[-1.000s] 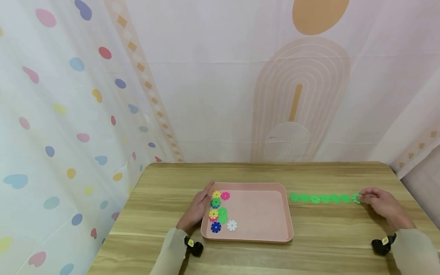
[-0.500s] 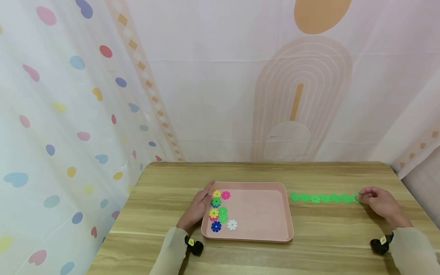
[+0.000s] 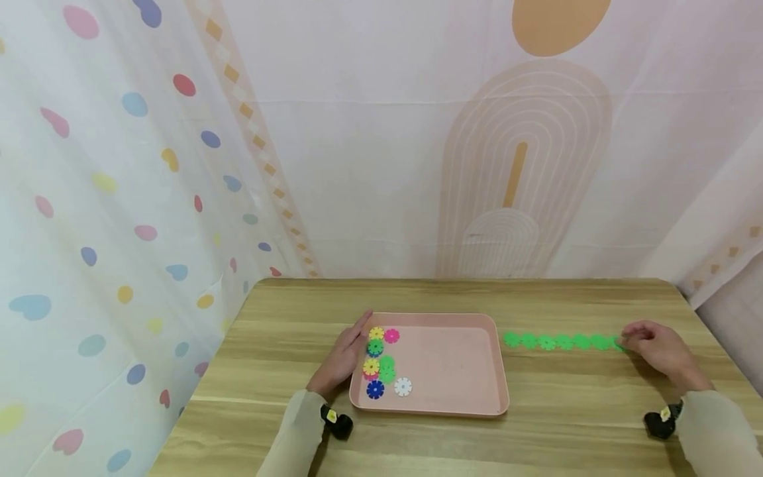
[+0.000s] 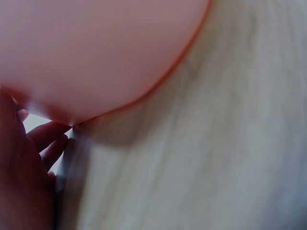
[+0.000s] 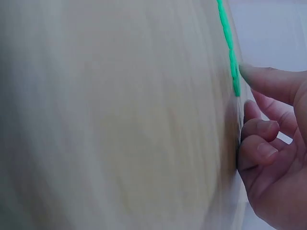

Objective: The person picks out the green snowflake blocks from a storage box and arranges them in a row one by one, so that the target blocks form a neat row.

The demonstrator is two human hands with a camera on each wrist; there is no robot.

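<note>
On the right of the table, a row of several green notched plastic discs [image 3: 563, 342], overlapping edge to edge, lies flat. My right hand [image 3: 658, 348] is at its right end, with thumb and forefinger on the last green disc [image 5: 235, 84]; in the right wrist view the other fingers curl in toward the palm. To the left stands a shallow pink tray [image 3: 441, 371]. Along its outer left wall rests my left hand [image 3: 342, 358], fingers stretched out; the left wrist view shows fingertips right at the tray's underside edge.
Loose notched discs lie at the tray's left side: yellow [image 3: 371, 366], pink [image 3: 391, 336], green [image 3: 387, 372], dark blue [image 3: 375, 389] and white [image 3: 403, 387], some overlapping. Behind the wooden table [image 3: 417, 444] hangs a patterned curtain [image 3: 369, 165].
My right thumb and forefinger cover more of the end disc than before. The left hand, tray and loose discs stay put, apart from a slight shift of the head view.
</note>
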